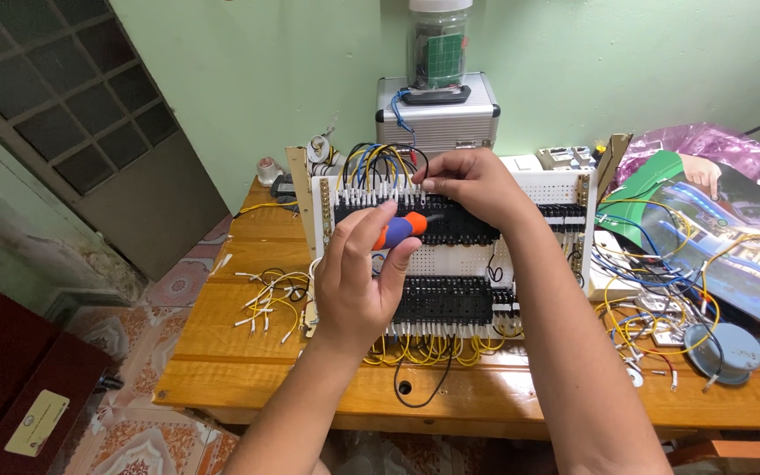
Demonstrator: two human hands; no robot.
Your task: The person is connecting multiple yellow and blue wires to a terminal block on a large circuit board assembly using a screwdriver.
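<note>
A wooden table (222, 352) carries a white perforated panel (459, 259) of black terminal rows, centre-frame. At nine o'clock of its top row, the left hand (358, 273) grips an orange-and-blue screwdriver (402, 228). At twelve o'clock, the right hand (472, 185) pinches a wire end (422, 186).

1. Left hand (358, 273) is raised near the middle of the scene, back toward the camera, fingers curled closed in a grip.
2. Right hand (472, 183) reaches farther and slightly right, fingertips pinched together.
3. Both forearms are bare, rising from the near edge and converging.
</note>
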